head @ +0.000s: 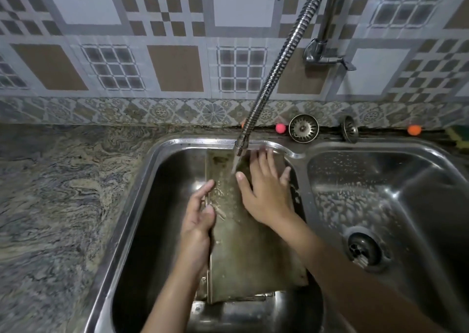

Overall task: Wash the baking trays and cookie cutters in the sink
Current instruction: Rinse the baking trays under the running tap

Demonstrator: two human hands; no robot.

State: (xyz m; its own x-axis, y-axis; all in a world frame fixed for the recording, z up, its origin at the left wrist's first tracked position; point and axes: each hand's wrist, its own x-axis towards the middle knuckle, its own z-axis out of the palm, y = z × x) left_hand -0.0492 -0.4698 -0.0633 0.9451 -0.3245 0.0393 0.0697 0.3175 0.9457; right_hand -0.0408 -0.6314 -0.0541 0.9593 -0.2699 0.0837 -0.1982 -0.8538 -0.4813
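Fingers of right hand [264, 195] straight, spread flat on dull greenish-brown rectangular metal baking tray [256, 251]; left hand [200, 218] w/ fingers curled round tray's left long edge, gripping; tray tilted in left steel sink basin [142, 205], top end near back rim, under water from flexible chrome tap hose [279, 61]; prob. stiff, light, wet & slippery; best held by raised long edges, both sides; no brand/writing legible; cookie cutters not seen.

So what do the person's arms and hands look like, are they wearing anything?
Nothing is worn. Both forearms are bare as far as the picture shows, with no sleeves in view. The left hand and right hand have no gloves, rings, watch or bracelets. The left forearm glistens wet.
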